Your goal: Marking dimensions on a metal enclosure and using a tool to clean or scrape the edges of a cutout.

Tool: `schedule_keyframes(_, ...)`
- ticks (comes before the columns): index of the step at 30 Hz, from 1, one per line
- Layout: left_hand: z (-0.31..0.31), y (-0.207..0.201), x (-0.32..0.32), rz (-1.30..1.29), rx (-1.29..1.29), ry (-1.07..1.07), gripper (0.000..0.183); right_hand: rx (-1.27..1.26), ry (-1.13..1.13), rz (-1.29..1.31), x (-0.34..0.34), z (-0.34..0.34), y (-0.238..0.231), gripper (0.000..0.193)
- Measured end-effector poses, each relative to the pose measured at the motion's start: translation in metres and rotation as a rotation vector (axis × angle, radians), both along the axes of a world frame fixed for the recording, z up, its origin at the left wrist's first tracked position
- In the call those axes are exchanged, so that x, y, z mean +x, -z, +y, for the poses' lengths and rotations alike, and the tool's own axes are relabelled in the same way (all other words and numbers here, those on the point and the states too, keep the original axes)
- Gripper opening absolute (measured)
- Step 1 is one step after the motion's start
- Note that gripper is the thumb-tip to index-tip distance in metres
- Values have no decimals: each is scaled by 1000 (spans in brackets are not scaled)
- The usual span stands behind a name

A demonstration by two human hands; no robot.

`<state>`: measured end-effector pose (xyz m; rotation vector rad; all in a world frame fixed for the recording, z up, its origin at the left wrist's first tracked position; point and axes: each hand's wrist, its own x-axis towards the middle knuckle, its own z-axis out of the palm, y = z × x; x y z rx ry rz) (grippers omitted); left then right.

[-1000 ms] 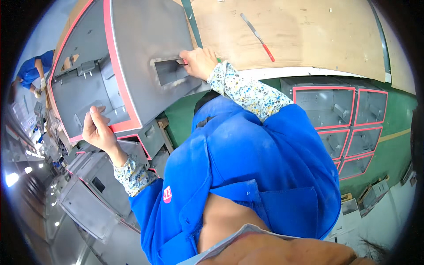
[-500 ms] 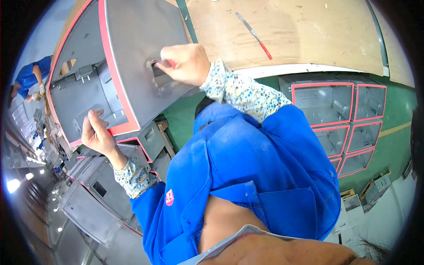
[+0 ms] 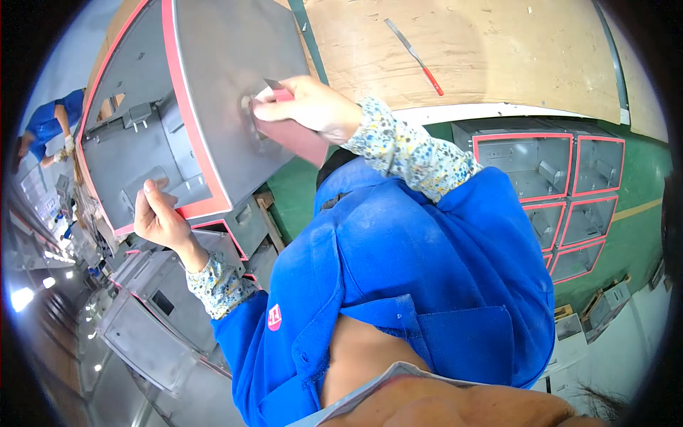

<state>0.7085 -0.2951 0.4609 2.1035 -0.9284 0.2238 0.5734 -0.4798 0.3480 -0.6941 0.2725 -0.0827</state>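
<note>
A grey metal cabinet [image 3: 235, 43] with a pink-red band round its open front stands before me at the upper left. My right hand [image 3: 313, 110] grips a folded sheet of reddish-brown sandpaper [image 3: 302, 141] against the cabinet's side panel. The sandpaper lies at a cutout, which it and the hand now largely cover; the metal around it looks rubbed. My left hand [image 3: 162, 217] is at the lower front rim of the cabinet, its fingers curled and closed. What they hold, if anything, is hidden.
A flat file with a red handle [image 3: 432, 82] lies on the wooden board [image 3: 498, 50]. More pink-edged cabinets [image 3: 523, 167] are stacked on the green floor at right. Grey cabinets [image 3: 153, 331] stand at lower left. Another person in blue [image 3: 53, 121] works at far left.
My right hand has shifted right, away from the cutout's left edge, and the sandpaper's broad face has swung into view across the opening. The left hand stays nearly in place.
</note>
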Motion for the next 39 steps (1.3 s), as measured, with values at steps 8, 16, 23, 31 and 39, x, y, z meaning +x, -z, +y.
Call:
schedule_keyframes(8, -2, 1, -1, -4, -20, 24, 29, -836, 11, -468, -7, -19, 15, 30)
schedule_keyframes(16, -1, -1, -3, -7, 34, -35, 28, -74, -199, 48, 6, -4, 8, 27)
schedule_keyframes(23, -1, 0, -2, -34, 15, 1, 29, -407, -247, -186, 0, -14, 17, 34)
schedule_keyframes(31, -2, -2, -4, -23, 41, -13, 27, -439, -356, -361, -3, -37, 9, 30)
schedule_keyframes(39, -2, -3, -7, -2, 38, -48, 27, 27, -373, 132, 10, -18, -2, 19)
